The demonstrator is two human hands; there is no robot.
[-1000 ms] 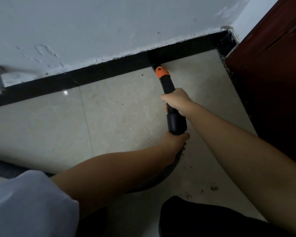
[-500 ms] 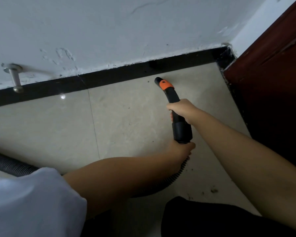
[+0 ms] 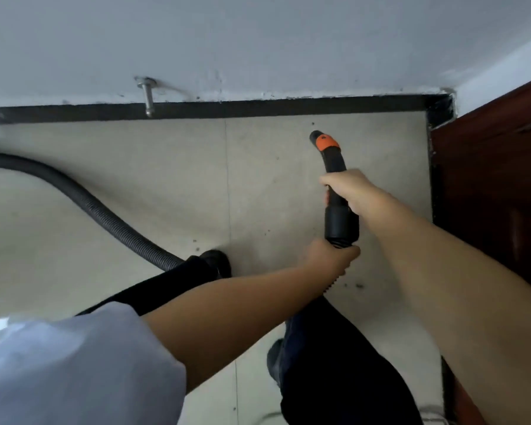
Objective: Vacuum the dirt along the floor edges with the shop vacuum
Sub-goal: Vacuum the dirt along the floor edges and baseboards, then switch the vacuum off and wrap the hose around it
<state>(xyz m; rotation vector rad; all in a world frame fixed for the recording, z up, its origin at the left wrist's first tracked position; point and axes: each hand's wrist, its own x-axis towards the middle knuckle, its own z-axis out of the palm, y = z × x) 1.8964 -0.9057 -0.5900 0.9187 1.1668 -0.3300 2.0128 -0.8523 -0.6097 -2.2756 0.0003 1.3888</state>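
The black vacuum nozzle with the orange band [image 3: 327,150] has pulled back from the wall. A second ago its tip was tucked against the shiny black baseboard strip [image 3: 288,108]; now it sits out over the pale beige floor tiles [image 3: 166,185], well apart from that strip, tip pointing to about 11 o'clock. The view has also backed away, so more of the room shows now. The right hand [image 3: 347,188] is wrapped tight around the middle of the nozzle tube. The left hand [image 3: 327,256] is clamped just below, at 6 o'clock from the right one, where the ribbed black hose [image 3: 105,213] joins the thick black cuff [image 3: 341,223]. The two hands are close but not touching. The hose runs from the far left, at 9 o'clock, curves across the floor and goes behind the person's dark trouser leg [image 3: 172,283]. A dark shoe [image 3: 216,260] stands on the tile beside it. A small silver metal door stopper [image 3: 147,95] sticks out of the white wall [image 3: 258,41] at 11 o'clock. A dark red-brown wooden door [image 3: 497,173] stands at 3 o'clock. Little dark specks of dirt [image 3: 357,285] lie on the floor near the left hand. A light grey sleeve [image 3: 74,363] fills the bottom left corner.
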